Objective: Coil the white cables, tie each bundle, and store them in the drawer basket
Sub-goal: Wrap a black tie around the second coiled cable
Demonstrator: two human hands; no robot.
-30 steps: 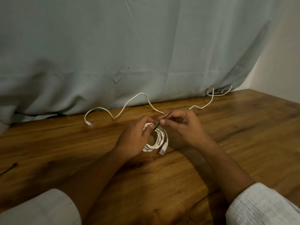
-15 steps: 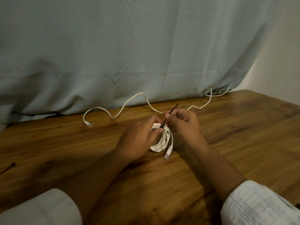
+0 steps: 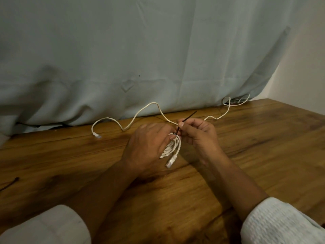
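Note:
A coiled white cable (image 3: 173,147) rests on the wooden table (image 3: 263,155), its clear plug (image 3: 170,162) sticking out toward me. My left hand (image 3: 149,143) covers the coil's left side and holds it. A black zip tie (image 3: 186,120) is looped around the coil's top. My right hand (image 3: 198,132) pinches the tie's tail, which points up and to the right. A second white cable (image 3: 153,104) lies loose and wavy along the table's back edge, with one plug (image 3: 96,135) at its left end.
A pale blue-grey cloth (image 3: 140,59) hangs behind the table. Another black zip tie (image 3: 10,183) lies at the table's left edge. A white wall (image 3: 302,67) stands at the right.
My right hand has drawn the zip tie's tail farther up and right, so more of it sticks out past my fingers. The coil has shifted slightly with both hands.

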